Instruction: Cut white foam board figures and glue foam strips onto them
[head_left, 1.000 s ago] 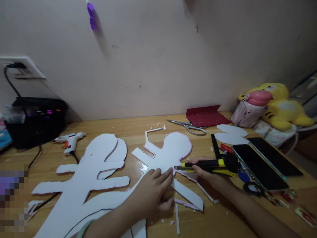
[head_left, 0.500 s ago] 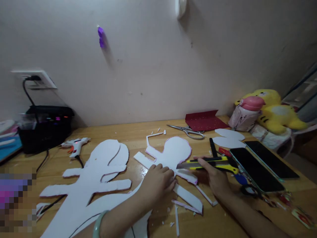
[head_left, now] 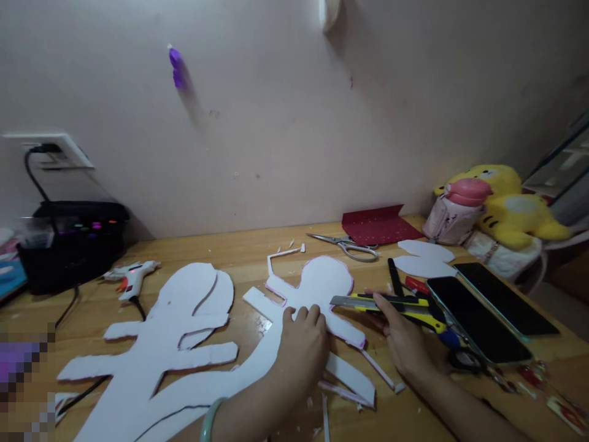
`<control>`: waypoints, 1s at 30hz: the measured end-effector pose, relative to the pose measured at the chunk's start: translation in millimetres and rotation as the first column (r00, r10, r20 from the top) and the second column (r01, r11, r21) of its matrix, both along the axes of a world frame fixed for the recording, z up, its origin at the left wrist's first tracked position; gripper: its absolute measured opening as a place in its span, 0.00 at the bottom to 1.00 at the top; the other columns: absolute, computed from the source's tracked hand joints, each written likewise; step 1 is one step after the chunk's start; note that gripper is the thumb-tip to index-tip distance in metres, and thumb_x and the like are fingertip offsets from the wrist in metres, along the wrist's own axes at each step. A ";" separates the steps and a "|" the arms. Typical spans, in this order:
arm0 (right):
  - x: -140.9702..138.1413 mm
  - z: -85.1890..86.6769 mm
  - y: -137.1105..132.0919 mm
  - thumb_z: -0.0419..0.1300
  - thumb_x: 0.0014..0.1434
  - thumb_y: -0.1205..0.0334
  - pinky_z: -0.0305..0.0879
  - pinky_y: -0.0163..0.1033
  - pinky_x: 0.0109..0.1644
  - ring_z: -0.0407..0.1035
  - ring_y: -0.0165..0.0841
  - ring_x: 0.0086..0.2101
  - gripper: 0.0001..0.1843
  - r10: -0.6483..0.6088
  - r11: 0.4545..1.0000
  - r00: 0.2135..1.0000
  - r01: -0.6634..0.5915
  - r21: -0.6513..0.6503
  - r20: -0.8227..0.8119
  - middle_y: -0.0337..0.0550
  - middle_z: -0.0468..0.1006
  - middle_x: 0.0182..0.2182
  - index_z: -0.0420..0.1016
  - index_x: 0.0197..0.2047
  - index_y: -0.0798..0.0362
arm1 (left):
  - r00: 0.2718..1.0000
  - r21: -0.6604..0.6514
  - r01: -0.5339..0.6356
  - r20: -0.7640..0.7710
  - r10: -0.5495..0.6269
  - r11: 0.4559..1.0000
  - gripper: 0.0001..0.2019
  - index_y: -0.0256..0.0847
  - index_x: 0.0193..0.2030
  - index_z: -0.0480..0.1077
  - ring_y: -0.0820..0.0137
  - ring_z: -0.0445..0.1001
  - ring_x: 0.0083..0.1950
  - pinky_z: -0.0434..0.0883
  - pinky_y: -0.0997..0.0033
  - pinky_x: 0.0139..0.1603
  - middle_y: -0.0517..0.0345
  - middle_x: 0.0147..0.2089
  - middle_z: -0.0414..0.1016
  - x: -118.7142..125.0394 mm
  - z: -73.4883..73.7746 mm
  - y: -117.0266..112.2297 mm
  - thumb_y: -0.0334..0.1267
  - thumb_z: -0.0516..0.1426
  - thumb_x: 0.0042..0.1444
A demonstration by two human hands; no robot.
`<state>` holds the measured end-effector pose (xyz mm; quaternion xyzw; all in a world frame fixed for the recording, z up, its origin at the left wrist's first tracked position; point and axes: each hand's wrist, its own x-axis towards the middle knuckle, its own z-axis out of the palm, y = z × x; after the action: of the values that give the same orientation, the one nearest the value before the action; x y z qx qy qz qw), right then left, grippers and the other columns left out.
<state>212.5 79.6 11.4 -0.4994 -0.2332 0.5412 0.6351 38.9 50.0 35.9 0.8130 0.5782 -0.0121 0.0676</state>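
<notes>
My right hand is closed around a yellow and black utility knife. Its blade is out, pointing left, with the tip near the notch below the round end of a white foam board cutout. Purple lines run along parts of that cutout's edge. My left hand, fingers curled, presses the cutout's middle down on the table. Thin offcut strips lie around it. Another white foam board shape, with a rounded end and several arms, lies to the left, partly under my left forearm.
Behind the cutout lie scissors and dark red paper. To the right are white ovals, two phones, a pink-lidded bottle and a yellow plush toy. A glue gun and a black bag are at left.
The knife's blade has come away from the notch, and the cutout's lower arm shows more fully. My left hand has shifted slightly right over the board. The view has turned a little.
</notes>
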 end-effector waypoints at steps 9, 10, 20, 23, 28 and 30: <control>-5.6 0.2 1.6 0.80 0.34 0.58 0.80 0.37 0.36 0.80 0.36 0.33 0.18 0.032 0.996 0.988 -0.043 -0.072 -0.151 0.38 0.85 0.31 0.81 0.29 0.51 | 0.994 -0.056 -0.081 0.063 0.085 0.995 0.09 0.36 0.45 0.71 0.53 0.70 0.52 0.66 0.51 0.52 0.45 0.51 0.72 2.9 -6.0 5.4 0.28 0.52 0.60; -4.6 0.1 2.6 0.80 0.34 0.58 0.80 0.36 0.36 0.80 0.36 0.33 0.18 0.024 0.997 0.986 -0.036 -0.071 -0.162 0.38 0.85 0.31 0.81 0.29 0.51 | 0.994 -0.054 -0.083 0.072 0.087 0.995 0.09 0.36 0.45 0.71 0.53 0.70 0.52 0.65 0.51 0.53 0.45 0.51 0.71 2.8 -7.3 5.4 0.28 0.52 0.60; 2.2 -9.2 5.2 0.76 0.44 0.60 0.81 0.39 0.38 0.81 0.39 0.35 0.11 0.051 0.999 0.987 -0.053 -0.006 -0.153 0.40 0.86 0.32 0.81 0.30 0.50 | 0.987 -0.035 -0.055 0.150 0.060 0.998 0.07 0.40 0.42 0.70 0.55 0.67 0.53 0.62 0.51 0.55 0.49 0.49 0.71 -0.7 -15.9 5.2 0.28 0.53 0.59; 2.1 -9.4 4.3 0.75 0.45 0.59 0.81 0.38 0.38 0.81 0.37 0.35 0.11 0.044 0.999 0.990 -0.043 0.011 -0.135 0.39 0.86 0.32 0.81 0.31 0.49 | 0.983 -0.045 -0.057 0.174 0.064 0.997 0.07 0.39 0.42 0.70 0.55 0.67 0.53 0.62 0.52 0.56 0.49 0.50 0.72 -0.5 -12.7 4.9 0.29 0.53 0.59; 10.4 5.4 2.7 0.78 0.38 0.57 0.80 0.38 0.35 0.81 0.38 0.34 0.17 0.040 0.999 0.993 -0.038 0.019 -0.108 0.38 0.86 0.32 0.80 0.31 0.49 | 0.972 -0.089 -0.036 0.227 0.056 0.995 0.07 0.39 0.45 0.71 0.58 0.69 0.54 0.64 0.57 0.58 0.51 0.52 0.74 -16.5 0.3 5.6 0.33 0.55 0.60; 15.4 17.1 4.7 0.80 0.34 0.55 0.80 0.41 0.36 0.81 0.41 0.36 0.22 0.114 0.993 0.991 -0.111 0.037 -0.066 0.40 0.86 0.33 0.80 0.32 0.49 | 0.969 -0.123 0.009 0.247 0.022 0.992 0.16 0.39 0.54 0.69 0.59 0.67 0.60 0.63 0.58 0.62 0.50 0.59 0.71 -30.8 3.9 5.9 0.35 0.60 0.58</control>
<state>227.9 84.3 28.4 -0.4563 -0.2480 0.5890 0.6192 8.2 55.9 39.8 0.8006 0.5660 0.0539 0.1893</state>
